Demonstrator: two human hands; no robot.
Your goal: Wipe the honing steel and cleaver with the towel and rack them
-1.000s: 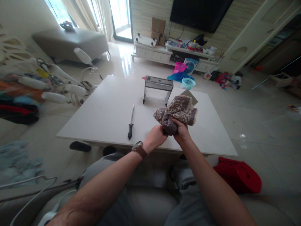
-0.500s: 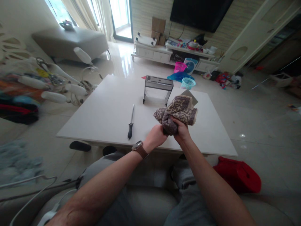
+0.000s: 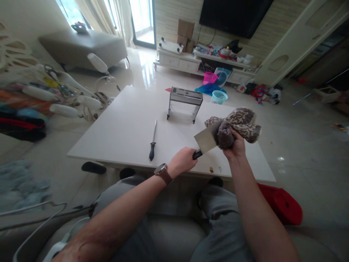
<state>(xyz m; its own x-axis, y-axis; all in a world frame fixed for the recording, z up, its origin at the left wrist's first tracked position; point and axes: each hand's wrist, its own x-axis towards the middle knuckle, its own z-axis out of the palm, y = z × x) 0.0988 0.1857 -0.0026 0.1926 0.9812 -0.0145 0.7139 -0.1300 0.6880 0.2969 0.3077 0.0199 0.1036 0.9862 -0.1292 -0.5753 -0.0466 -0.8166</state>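
My left hand [image 3: 184, 160], below a wristwatch, is closed round the black handle of a cleaver [image 3: 206, 139]. The broad metal blade points up and to the right, and its far part is hidden by the towel. In my right hand [image 3: 236, 147] is a bunched brown and cream patterned towel [image 3: 241, 118], gripped from below at the blade's far end. Left of both hands a honing steel [image 3: 152, 145] with a black handle lies on the white table [image 3: 114, 134]. Behind the cleaver stands a knife block [image 3: 185, 97] with a slotted grey top and see-through sides.
Two small items, one a yellow and dark sticker [image 3: 211, 169], are at the table's near edge. A red object [image 3: 283, 205] sits low on the right. Beyond the table are a light blue basket [image 3: 219, 96] and a pink basket [image 3: 209, 78] on the floor.
My right hand has moved to the right with the towel, which earlier wrapped most of the cleaver. More of the blade now shows; my left hand has stayed near its place.
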